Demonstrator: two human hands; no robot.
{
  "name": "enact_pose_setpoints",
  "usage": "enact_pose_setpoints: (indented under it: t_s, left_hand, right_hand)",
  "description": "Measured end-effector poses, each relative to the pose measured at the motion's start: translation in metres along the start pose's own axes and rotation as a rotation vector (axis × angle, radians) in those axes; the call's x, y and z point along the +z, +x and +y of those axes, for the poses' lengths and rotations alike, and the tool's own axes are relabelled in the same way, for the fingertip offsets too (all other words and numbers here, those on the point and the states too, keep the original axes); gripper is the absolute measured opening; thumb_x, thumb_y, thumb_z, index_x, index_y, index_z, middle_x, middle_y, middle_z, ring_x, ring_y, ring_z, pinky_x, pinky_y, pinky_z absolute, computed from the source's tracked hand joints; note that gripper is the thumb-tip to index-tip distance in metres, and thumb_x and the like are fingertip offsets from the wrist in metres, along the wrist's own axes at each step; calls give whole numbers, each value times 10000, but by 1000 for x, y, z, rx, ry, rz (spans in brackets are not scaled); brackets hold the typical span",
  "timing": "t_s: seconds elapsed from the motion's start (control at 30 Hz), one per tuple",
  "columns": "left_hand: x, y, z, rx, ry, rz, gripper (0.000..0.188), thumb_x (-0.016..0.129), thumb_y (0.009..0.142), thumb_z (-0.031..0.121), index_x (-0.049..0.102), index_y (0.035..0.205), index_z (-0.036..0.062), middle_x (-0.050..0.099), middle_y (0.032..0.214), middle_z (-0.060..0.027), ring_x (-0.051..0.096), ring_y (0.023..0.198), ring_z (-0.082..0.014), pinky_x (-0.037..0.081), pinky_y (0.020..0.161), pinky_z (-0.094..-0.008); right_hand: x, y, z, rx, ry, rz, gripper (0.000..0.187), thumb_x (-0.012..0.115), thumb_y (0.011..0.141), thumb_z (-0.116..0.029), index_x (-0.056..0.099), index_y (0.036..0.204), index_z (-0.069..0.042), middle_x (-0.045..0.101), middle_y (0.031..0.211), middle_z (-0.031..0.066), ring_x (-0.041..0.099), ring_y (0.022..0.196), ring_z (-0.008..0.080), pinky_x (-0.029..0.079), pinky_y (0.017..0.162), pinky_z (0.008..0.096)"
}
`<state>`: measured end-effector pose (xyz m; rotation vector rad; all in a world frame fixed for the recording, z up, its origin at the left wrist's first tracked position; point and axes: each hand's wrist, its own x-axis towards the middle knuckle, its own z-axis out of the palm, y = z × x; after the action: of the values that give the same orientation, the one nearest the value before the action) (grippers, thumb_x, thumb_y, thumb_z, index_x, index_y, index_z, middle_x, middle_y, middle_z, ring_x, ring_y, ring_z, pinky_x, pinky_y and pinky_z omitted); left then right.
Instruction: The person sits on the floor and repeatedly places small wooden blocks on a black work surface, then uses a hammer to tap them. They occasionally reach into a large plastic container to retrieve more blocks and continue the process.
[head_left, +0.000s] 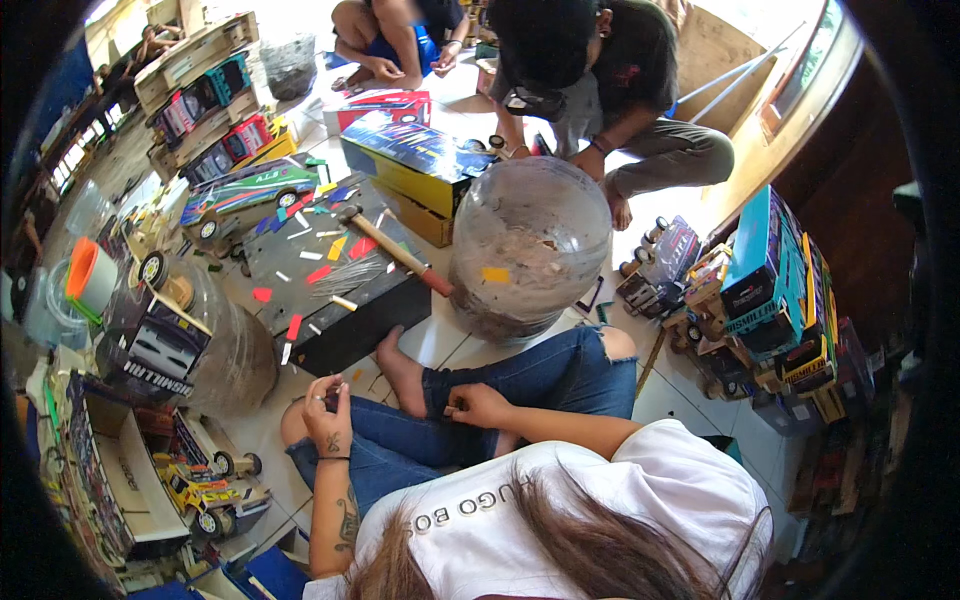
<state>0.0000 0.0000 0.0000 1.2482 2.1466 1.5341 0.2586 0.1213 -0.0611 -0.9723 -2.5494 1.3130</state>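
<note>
My left hand [328,416] is raised over my left leg, its thumb and fingers drawn together at the tips. Whatever it may pinch is too small to name. Across my lap, my right hand [478,405] is curled above the blue jeans [530,385], fingers bent inward; anything inside them is hidden. Beyond my left hand stands a dark box [340,325] used as a low surface. On its top lie a wooden-handled hammer [392,253], thin light sticks [348,278] and scattered coloured scraps [337,247].
A large clear plastic container [530,250] stands ahead, with a crouching person [640,110] behind it. Another dusty container [235,350] holds toy truck parts on the left. Toy trucks [255,195] and stacked truck bodies [765,270] line both sides. A second person [400,40] sits farther back.
</note>
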Motion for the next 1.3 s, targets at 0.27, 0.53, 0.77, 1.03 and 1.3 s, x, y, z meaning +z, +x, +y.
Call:
enact_pose_setpoints:
  t_s: [0.27,0.53,0.77,1.03,1.3]
  left_hand:
    - [20,-25,27,-317,-423,-194,186,643,878,75,642,1054,14,656,862,-27,600,697,-74,489,626,-211]
    - [29,5,56,-256,-662,-254,235,610,879,32,595,1113,6,654,961,-42,603,861,-80,484,772,-231]
    - [-2,81,52,11,-351,52,131,659,851,103,645,965,40,681,814,-27,580,675,-67,472,626,-226]
    - [-6,176,-15,-51,167,75,291,691,815,165,609,1066,44,668,920,-59,618,768,-175,500,725,-307]
    - [10,70,32,37,-197,90,239,696,833,175,641,1023,41,650,897,-65,579,683,-140,471,621,-268]
  right_hand:
    - [-16,1,-39,309,648,7,188,659,890,-197,619,995,-47,631,808,13,551,619,82,448,547,226]
    - [-52,3,-124,42,914,9,259,588,911,-94,602,1152,0,630,876,40,584,749,94,477,673,225]
    - [-80,-7,-120,23,965,90,167,600,908,-70,570,1058,-3,644,930,55,608,787,107,496,675,235]
    - [-66,1,-108,13,848,126,214,647,882,-100,638,1066,10,655,875,40,604,795,97,481,682,225]
    - [-55,25,-108,83,831,96,196,652,869,-57,625,1046,21,657,902,60,617,807,110,497,709,244]
